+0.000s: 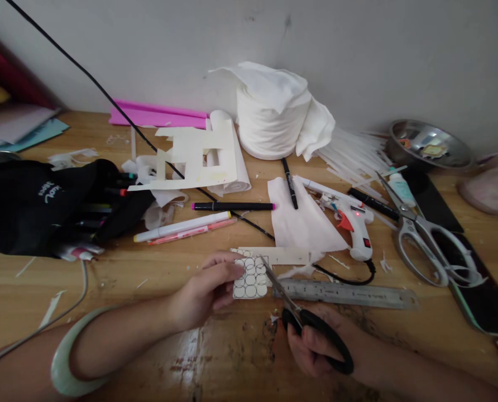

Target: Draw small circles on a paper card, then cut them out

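Between the thumb and fingers of my left hand (205,282) is a small piece of cream paper (252,279) with rows of circles drawn on it. My right hand (316,340) grips a pair of black-handled scissors (296,312), fingers through the loops. The scissor tips are at the paper's upper right corner; whether the blades touch it I cannot tell. Just behind the paper lies a cream paper strip (291,255). A steel ruler (345,294) lies to the right, partly behind the scissors.
A white glue gun (360,231) with a lit red light and larger grey scissors (425,240) lie at the right. Markers (232,206), cut card (190,153) and a white cloth roll (269,120) are farther back. A black pen bag (56,201) is at the left.
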Action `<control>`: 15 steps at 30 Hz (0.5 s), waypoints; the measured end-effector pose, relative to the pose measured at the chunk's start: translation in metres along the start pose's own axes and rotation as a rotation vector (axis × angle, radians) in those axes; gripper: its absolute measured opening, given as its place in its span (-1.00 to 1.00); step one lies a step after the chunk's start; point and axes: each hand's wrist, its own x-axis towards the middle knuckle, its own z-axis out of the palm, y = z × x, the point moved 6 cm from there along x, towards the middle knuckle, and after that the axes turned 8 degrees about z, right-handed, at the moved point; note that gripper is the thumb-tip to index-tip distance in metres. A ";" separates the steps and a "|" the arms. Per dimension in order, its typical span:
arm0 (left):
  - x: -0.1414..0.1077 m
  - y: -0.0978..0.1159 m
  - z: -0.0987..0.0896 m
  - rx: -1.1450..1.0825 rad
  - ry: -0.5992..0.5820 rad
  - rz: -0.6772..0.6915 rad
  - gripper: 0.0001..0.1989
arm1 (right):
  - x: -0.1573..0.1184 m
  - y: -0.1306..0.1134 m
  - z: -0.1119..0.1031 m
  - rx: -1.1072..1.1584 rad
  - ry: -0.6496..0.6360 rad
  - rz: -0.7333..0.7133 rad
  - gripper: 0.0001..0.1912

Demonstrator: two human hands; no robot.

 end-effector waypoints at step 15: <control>-0.005 -0.005 0.018 0.155 -0.374 0.089 -0.60 | 0.000 -0.001 -0.001 -0.006 -0.009 -0.075 -0.48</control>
